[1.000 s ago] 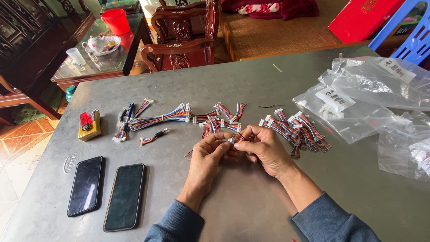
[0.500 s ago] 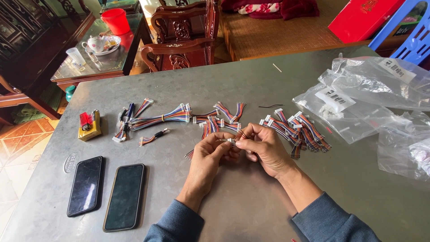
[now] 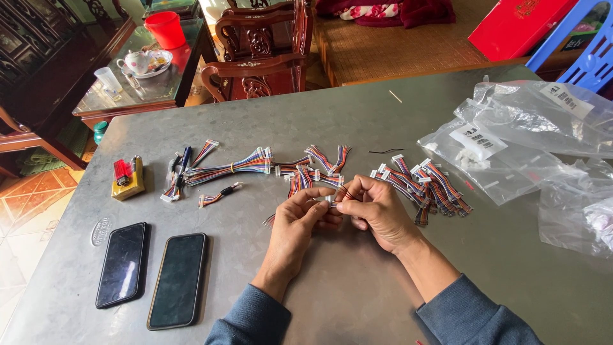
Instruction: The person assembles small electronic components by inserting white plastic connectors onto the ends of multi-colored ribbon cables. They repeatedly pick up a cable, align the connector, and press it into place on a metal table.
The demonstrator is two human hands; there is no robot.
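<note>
Nothing much has shifted since the earlier frames: both hands stay bunched together at the centre of the grey table (image 3: 357,300), the fingers only slightly re-set.

Near the lower left lie two dark phones (image 3: 153,275), flat and well apart from the work. At mid-frame the left hand (image 3: 295,223) and the right hand (image 3: 377,211) meet fingertip to fingertip, both pinched shut on a small wire harness (image 3: 327,202) — a white connector between the thumbs, its coloured leads trailing off to the lower left toward a loose end beside the left wrist. Its long axis seems to run roughly left-right with a slight downward tilt to the left, though the fingers hide most of it.

The grip is tiny, so the connector could slip out, or a thin lead could kink or pull free if the hands tug apart.

Just beyond, sorted harness bundles (image 3: 421,182) sit close enough to snag; farther right lie clear plastic bags (image 3: 511,147).
</note>
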